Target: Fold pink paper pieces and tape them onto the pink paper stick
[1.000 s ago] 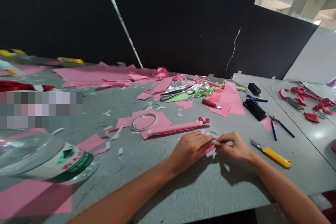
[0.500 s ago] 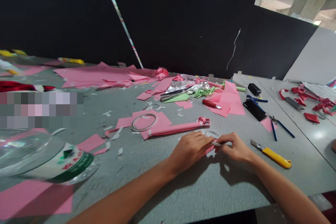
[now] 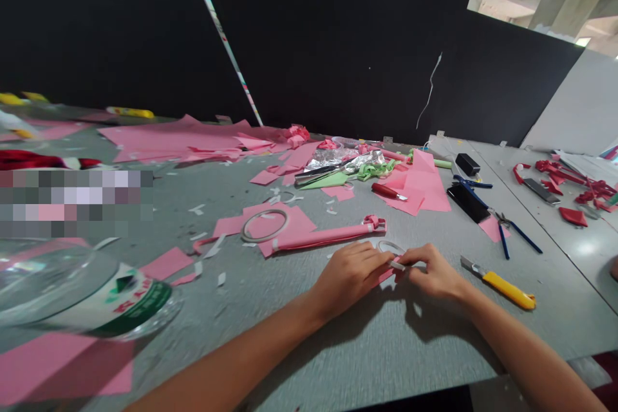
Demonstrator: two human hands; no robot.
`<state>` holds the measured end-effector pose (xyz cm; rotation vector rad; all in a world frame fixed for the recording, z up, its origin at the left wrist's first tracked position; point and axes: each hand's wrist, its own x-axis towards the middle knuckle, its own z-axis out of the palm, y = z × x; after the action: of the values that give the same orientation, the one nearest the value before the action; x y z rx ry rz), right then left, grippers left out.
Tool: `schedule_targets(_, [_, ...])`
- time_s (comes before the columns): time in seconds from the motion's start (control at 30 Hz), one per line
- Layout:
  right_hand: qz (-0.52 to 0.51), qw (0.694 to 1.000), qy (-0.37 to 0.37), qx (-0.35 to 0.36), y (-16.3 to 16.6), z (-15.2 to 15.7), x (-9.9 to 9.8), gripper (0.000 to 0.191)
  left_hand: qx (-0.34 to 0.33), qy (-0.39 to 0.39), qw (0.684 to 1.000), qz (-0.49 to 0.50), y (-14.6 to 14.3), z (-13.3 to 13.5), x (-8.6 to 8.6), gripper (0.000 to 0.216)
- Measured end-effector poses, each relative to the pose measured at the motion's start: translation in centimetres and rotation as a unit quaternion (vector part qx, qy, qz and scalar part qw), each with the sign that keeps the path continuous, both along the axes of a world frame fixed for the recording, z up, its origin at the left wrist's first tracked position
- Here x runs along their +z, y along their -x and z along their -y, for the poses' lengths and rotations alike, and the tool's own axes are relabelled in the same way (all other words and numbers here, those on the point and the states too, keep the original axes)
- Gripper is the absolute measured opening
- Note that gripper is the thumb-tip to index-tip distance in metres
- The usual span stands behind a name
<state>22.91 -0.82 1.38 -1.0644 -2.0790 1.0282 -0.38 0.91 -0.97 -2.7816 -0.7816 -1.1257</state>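
My left hand [image 3: 356, 271] is closed, its fingertips pressing a small piece of pink paper [image 3: 385, 277] above the table. Close on its right, my right hand [image 3: 433, 271] is closed around a thin roll of white tape [image 3: 389, 246], whose ring passes partly behind the fingers. A short white strip of tape [image 3: 397, 266] bridges the gap between both sets of fingertips, over the pink paper. Just beyond my hands lies a long rolled pink paper tube [image 3: 328, 237]. Another tape roll [image 3: 264, 226] rests on pink sheets to the left.
A yellow utility knife [image 3: 509, 288] lies right of my hands, blade exposed. Pliers [image 3: 506, 235], a phone [image 3: 467, 203] and a red-handled cutter [image 3: 389, 191] are farther back. On the left a plastic bottle [image 3: 91, 296] lies sideways. Pink scraps and a black partition [image 3: 338, 45] fill the back.
The white tape strip between my fingertips now sits apart from the ring's edge and shows more clearly. Both hands stay almost in place.
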Motion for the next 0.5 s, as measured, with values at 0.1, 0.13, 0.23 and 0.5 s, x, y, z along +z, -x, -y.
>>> schedule_targets(0.1, [-0.009,1.0,0.001,0.009,0.0,0.1,0.2,0.023,-0.002,0.007,1.0,0.005,0.1,-0.1,0.1,0.038])
schedule_targets(0.13, [-0.009,1.0,0.0,0.012,0.0,0.1,0.2,0.023,-0.003,0.008,1.0,0.006,0.1,-0.1,0.1,0.038])
schedule_targets(0.23, [-0.006,1.0,-0.001,0.012,-0.1,0.2,0.4,0.024,-0.007,0.018,1.0,0.012,0.1,-0.2,-0.1,0.039])
schedule_targets(0.5, [-0.059,0.995,0.048,0.058,-1.2,-0.2,1.5,0.023,0.008,0.197,0.972,0.131,0.4,-0.4,0.1,0.024])
